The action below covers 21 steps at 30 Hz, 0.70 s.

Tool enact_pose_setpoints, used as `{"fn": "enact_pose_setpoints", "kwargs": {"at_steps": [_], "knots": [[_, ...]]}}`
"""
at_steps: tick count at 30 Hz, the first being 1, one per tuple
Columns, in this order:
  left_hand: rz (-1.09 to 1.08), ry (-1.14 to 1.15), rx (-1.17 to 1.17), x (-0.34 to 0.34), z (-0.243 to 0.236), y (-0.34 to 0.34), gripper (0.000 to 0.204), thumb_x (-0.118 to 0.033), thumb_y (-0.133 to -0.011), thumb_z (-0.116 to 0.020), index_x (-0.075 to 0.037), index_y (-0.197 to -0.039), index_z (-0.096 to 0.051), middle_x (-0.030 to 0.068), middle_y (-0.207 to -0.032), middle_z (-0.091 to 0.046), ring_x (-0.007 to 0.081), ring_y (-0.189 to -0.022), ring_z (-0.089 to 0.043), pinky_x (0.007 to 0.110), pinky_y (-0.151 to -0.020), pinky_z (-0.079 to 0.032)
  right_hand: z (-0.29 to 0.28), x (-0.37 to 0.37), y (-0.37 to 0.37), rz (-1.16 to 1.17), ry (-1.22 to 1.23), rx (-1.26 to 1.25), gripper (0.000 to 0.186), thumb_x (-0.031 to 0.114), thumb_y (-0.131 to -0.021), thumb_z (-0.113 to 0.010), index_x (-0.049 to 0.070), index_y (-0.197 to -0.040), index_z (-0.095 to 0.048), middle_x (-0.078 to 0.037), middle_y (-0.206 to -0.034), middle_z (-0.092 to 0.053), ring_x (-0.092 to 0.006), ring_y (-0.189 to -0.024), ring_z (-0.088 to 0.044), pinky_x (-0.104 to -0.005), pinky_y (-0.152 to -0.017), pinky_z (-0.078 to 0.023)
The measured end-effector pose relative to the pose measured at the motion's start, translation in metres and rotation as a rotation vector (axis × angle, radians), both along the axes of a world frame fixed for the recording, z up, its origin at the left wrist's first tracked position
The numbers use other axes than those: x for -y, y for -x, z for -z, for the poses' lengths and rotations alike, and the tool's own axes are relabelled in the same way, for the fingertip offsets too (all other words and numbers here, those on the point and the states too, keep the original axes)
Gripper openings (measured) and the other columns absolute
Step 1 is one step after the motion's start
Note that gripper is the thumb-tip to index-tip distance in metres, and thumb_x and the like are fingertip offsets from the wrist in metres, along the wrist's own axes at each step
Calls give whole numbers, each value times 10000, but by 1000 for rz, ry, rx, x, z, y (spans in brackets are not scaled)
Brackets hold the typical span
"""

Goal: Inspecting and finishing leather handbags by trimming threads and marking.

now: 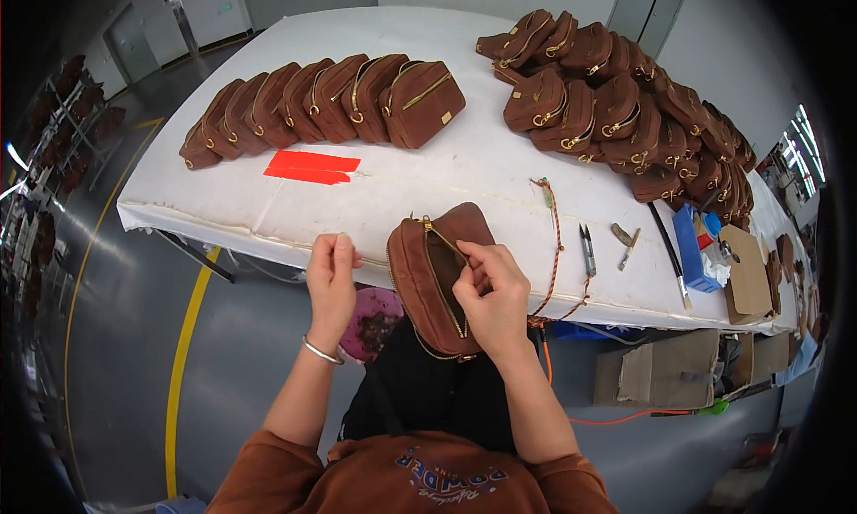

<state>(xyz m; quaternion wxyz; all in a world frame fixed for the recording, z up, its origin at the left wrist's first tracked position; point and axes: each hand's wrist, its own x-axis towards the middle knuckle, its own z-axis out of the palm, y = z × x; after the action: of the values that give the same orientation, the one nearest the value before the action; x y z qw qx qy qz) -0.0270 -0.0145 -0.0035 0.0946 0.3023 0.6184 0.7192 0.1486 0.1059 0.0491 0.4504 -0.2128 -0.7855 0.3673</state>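
A brown zip bag (pixel 421 286) with gold zippers leans against the table's front edge, above my lap. Its main zipper is undone, and the dark inside shows. My right hand (pixel 496 292) is closed at the right side of this opening, its bent fingers pinching the zipper edge. Left of the bag and apart from it, my left hand (pixel 332 280) is raised with thumb and fingers pressed together. Whatever may be between those fingertips is too small to make out.
Brown bags stand in a row (pixel 312 99) at the back left and in a large pile (pixel 625 103) at the back right. Snips (pixel 587 250), a cord (pixel 558 219), a brush (pixel 669 255) and a blue bin (pixel 694 250) lie to the right. A pink basin (pixel 373 322) sits below.
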Motion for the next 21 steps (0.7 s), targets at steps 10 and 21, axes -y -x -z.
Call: {"fn": "enact_pose_setpoints", "kwargs": {"at_steps": [10,21], "knots": [[246,221,-772,26,-18,-54,231,-19,-793,-673,-12,-1025,-677,163,-1103,-623,351,-1053,-577,391,-904,-464,-25,9,16,-34,27,-15,327,-101,-775,-608,8,-1076,-673,-30,-816,-550,-69,-610,-502,-218,-542,-438],[947,-433,395,20,-29,-49,510,-320,-1050,-397,-66,-1488,-334,113,-1450,-448,228,-1311,-470,375,-1103,-390,-79,49,-15,-300,-67,-33,379,1,-842,-663,31,-1219,-635,-114,-1034,-642,-191,-851,-657,-292,-761,-535]]}}
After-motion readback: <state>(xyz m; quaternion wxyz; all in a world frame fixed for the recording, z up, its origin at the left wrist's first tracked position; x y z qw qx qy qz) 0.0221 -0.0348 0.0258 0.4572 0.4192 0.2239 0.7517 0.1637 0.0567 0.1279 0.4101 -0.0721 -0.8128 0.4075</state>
